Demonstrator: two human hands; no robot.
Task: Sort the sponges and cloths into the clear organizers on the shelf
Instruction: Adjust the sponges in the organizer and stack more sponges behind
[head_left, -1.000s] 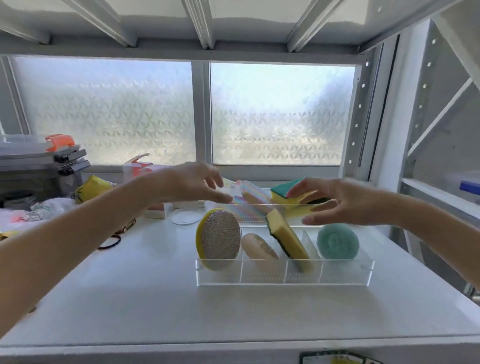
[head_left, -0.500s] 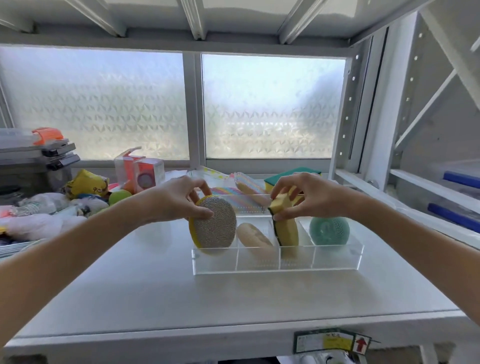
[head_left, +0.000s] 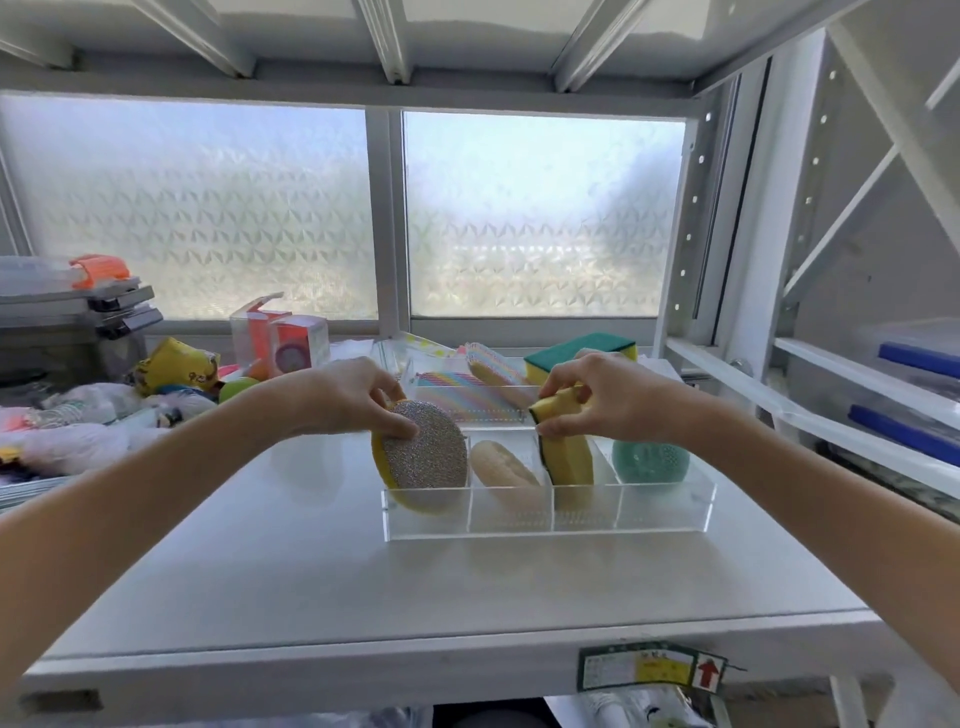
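Observation:
A clear organizer (head_left: 545, 519) with several compartments stands on the white shelf (head_left: 415, 597). My left hand (head_left: 348, 397) pinches the top of a round silver-and-yellow scrubber (head_left: 426, 457) standing in the leftmost compartment. Beside it lies a beige oval sponge (head_left: 501, 470). My right hand (head_left: 602, 397) grips the top of a yellow sponge (head_left: 569, 460) with a dark scouring edge, upright in the third compartment. A teal round scrubber (head_left: 649, 460) fills the rightmost one. Behind sits a second clear organizer (head_left: 467, 400) with a striped cloth (head_left: 457, 389) and a green-yellow sponge (head_left: 579, 351).
Packaged goods, a yellow pouch (head_left: 174, 366), a small red-and-clear box (head_left: 280, 338) and stacked grey cases (head_left: 72, 322) crowd the left side. A frosted window (head_left: 540, 213) backs the shelf. Shelf uprights and bins with blue strips (head_left: 914, 395) stand at right.
Both hands came down from the back organizer onto the front one. The left hand took hold of the round scrubber, the right hand gripped the yellow sponge and stood it more upright.

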